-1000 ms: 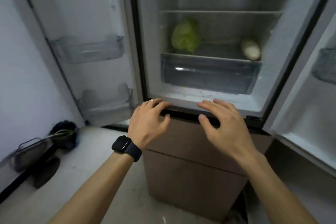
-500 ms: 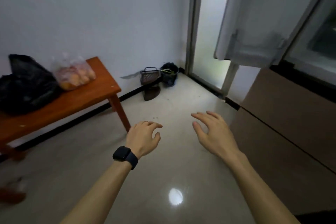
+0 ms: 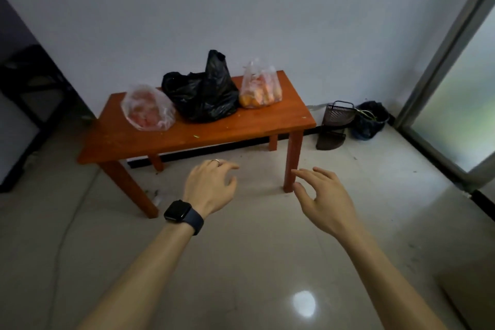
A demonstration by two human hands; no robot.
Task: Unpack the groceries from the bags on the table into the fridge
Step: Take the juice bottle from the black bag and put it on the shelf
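I see my left hand (image 3: pixel 211 187) and right hand (image 3: pixel 324 201) held over the floor (image 3: pixel 254 262), both hands empty with fingers loose and slightly curled. Ahead, the wooden tabletop (image 3: pixel 214 134) stands against the wall, carrying three bags in a row: a clear bag of reddish food (image 3: pixel 148 108) on the left, a black bag (image 3: pixel 206 99) touching it in the middle, and a clear bag of orange items (image 3: pixel 261 91) on the right. A dark watch (image 3: pixel 178 210) sits on my left wrist.

Table (image 3: pixel 227 134) by far wall (image 3: pixel 241 8) | on it in a row: left bag (image 3: pixel 148 108), middle bag (image 3: pixel 206 96), right bag (image 3: pixel 261 90) | basket (image 3: pixel 338 113) on floor (image 3: pixel 241 262) right of table | left hand (image 3: pixel 210 187), right hand (image 3: pixel 324 197) near, before table, apart
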